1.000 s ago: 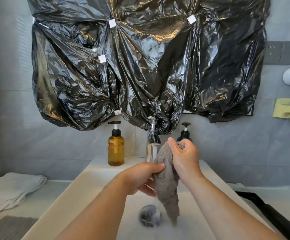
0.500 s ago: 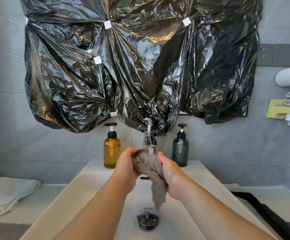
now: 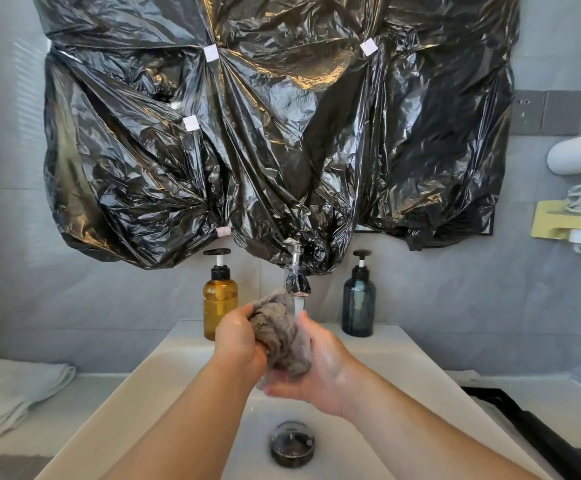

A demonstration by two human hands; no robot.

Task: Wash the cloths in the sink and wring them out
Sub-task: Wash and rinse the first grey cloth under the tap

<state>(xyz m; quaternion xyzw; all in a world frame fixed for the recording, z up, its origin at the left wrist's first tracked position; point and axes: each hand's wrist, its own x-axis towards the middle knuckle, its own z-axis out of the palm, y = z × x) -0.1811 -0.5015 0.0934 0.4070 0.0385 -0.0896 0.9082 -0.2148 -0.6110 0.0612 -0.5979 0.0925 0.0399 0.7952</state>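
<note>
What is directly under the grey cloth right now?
The right hand cups the grey cloth from below; lower down lie the sink basin and its drain stopper. The cloth covers the right palm.

We've got a pale desk (image 3: 91,393) running along the grey wall, with the white sink (image 3: 185,375) in the middle. On the sink's back ledge stand an amber pump bottle (image 3: 219,303) left of the tap (image 3: 296,271) and a dark blue pump bottle (image 3: 358,306) right of it. Out left a folded white towel (image 3: 12,389) lies on the desk, and there's a grey cloth (image 3: 1,465) at the near corner. Far right lies something black (image 3: 531,431), cut off by the frame.
</note>
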